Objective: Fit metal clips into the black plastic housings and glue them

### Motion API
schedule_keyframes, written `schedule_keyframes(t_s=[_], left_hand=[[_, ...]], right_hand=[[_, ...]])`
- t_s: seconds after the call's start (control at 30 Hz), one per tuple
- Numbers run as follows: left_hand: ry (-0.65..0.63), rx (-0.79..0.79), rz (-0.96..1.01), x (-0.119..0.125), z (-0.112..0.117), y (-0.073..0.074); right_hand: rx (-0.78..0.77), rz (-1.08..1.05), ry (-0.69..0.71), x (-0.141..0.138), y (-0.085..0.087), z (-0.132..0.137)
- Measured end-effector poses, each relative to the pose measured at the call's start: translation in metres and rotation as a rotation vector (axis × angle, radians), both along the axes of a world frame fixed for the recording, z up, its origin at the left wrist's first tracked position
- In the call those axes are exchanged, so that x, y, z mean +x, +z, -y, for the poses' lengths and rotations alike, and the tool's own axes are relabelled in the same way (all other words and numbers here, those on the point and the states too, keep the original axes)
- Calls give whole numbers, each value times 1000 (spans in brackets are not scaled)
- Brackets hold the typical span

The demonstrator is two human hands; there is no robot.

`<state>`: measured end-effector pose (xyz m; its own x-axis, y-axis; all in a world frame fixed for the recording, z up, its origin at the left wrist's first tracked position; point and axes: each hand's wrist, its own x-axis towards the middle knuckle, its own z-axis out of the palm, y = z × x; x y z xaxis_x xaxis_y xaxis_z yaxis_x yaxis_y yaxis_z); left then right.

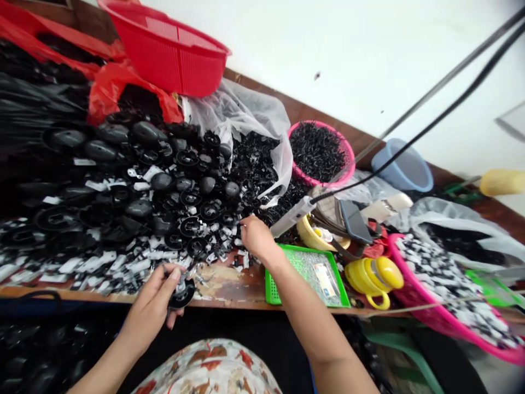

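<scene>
My left hand [158,298] is closed around a round black plastic part [181,295] at the front edge of the wooden table [229,284]. My right hand [256,238] reaches forward with fingers curled down into a heap of small black and white plastic pieces [221,235]; what its fingertips pinch is hidden. A big pile of round black parts [135,175] spreads across the table to the left of both hands.
A green tray [307,271] with small metal bits lies right of my right hand. Further right: a yellow cup [375,279], pink basket of white pieces [447,295]. Behind: pink bowl of black clips [320,153], red basket [168,49], blue bowl [404,167], clear plastic bag [246,115].
</scene>
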<state>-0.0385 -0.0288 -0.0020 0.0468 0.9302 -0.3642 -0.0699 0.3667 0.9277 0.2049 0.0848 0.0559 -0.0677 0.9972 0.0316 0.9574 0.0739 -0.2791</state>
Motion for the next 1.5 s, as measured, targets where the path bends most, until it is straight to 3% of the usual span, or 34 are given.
schedule_keyframes(t_s=[0.1, 0.2, 0.37, 0.5, 0.67, 0.97, 1.1, 1.2, 1.23, 1.33, 1.4, 1.5], left_hand=[[41, 25, -8, -5, -6, -10], [28, 25, -27, -4, -12, -14], [-1, 22, -96, 0, -11, -11], [3, 19, -77, 0, -9, -10], [-50, 0, -46, -4, -13, -17], [-33, 57, -104, 1, -12, -10], [-37, 52, -73, -2, -12, -4], [-38, 30, -10, -7, -11, 3], [-33, 24, 24, -8, -10, 5], [-45, -26, 103, -6, -7, 13], [-84, -68, 145, 0, -6, 16], [-131, -108, 195, 11, -5, 18]], right_hand=[[148, -56, -72, 2, 15, -24], [230, -91, -207, 0, 28, -66], [127, -126, -399, -3, 19, -119], [170, -183, -462, 3, 6, -115], [203, -203, -445, 9, 1, -103], [147, -178, -377, 2, 17, -125], [279, -201, -356, 3, 32, -98], [320, -388, -128, 3, 29, -46], [234, -474, -8, 2, 24, -24], [-296, -527, 375, -6, -1, 42], [-284, -442, 373, -14, -20, 75], [-99, -335, 223, -21, -44, 100]])
